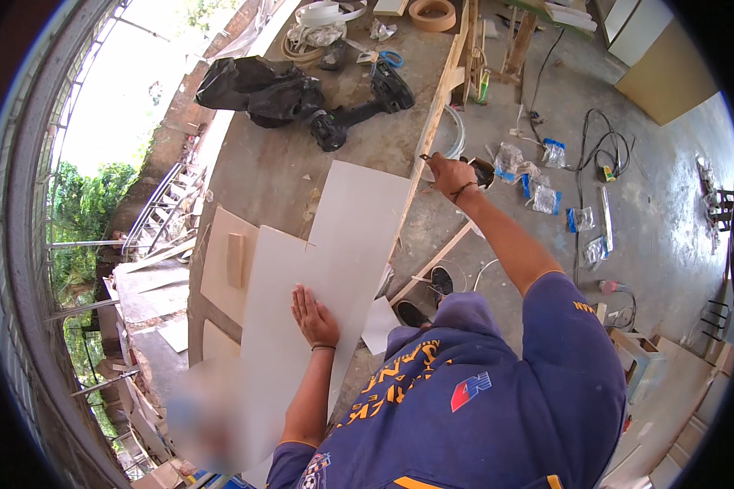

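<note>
My left hand (pixel 314 318) lies flat, fingers stretched, on a large white panel (pixel 363 212) with a stepped edge on its left side. The panel rests on a worktable (pixel 261 179). Beyond the panel's far right corner, at the table's long wooden edge strip (pixel 436 122), my right hand (pixel 453 177) is closed around a small dark tool (pixel 426 157). Only the tool's tip shows; the fingers cover the rest. Under the left side of the white panel sits a pale board (pixel 220 273) with a small wooden block (pixel 235 261) on it.
A black cordless power tool (pixel 359 114) and a black bag (pixel 257 85) lie farther up the table. Blue-handled scissors (pixel 390 59) and a brown tape roll (pixel 432 15) are beyond. Plastic packets (pixel 544 198) and black cable (pixel 607 147) lie on the floor at right.
</note>
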Demonstrator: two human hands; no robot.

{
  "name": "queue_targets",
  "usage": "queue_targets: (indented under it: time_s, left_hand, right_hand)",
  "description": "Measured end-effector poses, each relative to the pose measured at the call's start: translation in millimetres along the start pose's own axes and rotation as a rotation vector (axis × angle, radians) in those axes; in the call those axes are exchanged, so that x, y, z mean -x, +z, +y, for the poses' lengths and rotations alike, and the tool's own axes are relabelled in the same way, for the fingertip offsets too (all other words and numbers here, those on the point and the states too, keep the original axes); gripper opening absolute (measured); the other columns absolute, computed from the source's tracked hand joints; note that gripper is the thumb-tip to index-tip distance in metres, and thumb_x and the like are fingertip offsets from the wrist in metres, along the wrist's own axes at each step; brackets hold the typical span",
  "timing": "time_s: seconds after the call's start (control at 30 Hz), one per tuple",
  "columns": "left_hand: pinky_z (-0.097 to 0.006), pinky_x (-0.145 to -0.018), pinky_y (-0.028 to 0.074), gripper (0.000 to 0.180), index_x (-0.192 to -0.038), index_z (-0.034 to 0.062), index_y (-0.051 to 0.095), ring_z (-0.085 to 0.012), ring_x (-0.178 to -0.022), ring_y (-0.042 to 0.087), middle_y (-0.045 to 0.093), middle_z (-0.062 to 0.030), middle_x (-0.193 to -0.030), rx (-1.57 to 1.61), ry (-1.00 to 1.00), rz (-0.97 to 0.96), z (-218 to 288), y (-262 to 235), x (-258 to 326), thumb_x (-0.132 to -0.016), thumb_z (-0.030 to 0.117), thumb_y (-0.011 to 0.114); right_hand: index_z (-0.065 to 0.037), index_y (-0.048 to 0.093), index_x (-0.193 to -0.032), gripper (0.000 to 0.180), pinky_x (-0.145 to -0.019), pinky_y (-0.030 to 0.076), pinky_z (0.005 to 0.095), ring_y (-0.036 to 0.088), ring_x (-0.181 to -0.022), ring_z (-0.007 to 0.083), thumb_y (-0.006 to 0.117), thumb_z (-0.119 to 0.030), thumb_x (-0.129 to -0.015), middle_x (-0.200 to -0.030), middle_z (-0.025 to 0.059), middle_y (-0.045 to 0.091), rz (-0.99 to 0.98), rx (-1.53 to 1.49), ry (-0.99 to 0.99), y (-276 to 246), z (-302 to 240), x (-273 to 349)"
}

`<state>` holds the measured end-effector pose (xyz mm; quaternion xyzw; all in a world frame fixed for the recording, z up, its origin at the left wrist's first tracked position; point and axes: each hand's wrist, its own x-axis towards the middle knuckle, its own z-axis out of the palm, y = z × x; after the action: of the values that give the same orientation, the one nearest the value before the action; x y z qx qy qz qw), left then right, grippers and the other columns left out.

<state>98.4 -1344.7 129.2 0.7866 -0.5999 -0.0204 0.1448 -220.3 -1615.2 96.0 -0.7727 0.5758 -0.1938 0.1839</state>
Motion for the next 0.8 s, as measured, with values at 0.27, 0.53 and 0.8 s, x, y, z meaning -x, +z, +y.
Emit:
queue_targets:
  time_s: [0.27, 0.53, 0.8]
  left_hand:
    - [-0.044, -0.112, 0.015, 0.044, -0.134, 0.0007, 0.042, -0.0299, -0.137, 0.026, 0.035, -0.0132, -0.145, 0.004, 0.0, 0.006, 1.6, 0.3, -0.7, -0.092, 0.015, 0.04]
    - [-0.045, -0.112, 0.015, 0.045, -0.134, 0.0005, 0.041, -0.0304, -0.137, 0.026, 0.035, -0.014, -0.145, 0.013, 0.004, 0.0, -0.3, 0.2, 1.4, -0.092, 0.016, 0.04]
    - [-0.046, -0.111, 0.015, 0.045, -0.134, 0.0005, 0.042, -0.0308, -0.137, 0.026, 0.036, -0.0143, -0.145, 0.029, 0.0, 0.012, 0.0, -0.4, 1.9, -0.092, 0.017, 0.039]
  right_hand:
    - [-0.011, 0.054, -0.093, 0.021, -0.057, 0.048, 0.0485, 0.063, -0.064, 0.036, 0.048, -0.031, -0.091, -0.066, 0.0159, 0.062, -0.08, -0.01, -0.111, -9.9, -23.7, 15.7]
    - [-0.01, 0.054, -0.094, 0.018, -0.057, 0.048, 0.0487, 0.063, -0.067, 0.0369, 0.046, -0.026, -0.09, -0.072, 0.017, 0.064, -0.202, -0.008, -0.165, -19.1, -34.5, 22.8]
    - [-0.01, 0.055, -0.094, 0.023, -0.058, 0.049, 0.0474, 0.064, -0.068, 0.0355, 0.045, -0.031, -0.091, -0.072, 0.0161, 0.064, -0.124, 0.027, -0.126, -11.7, -33.8, 21.9]
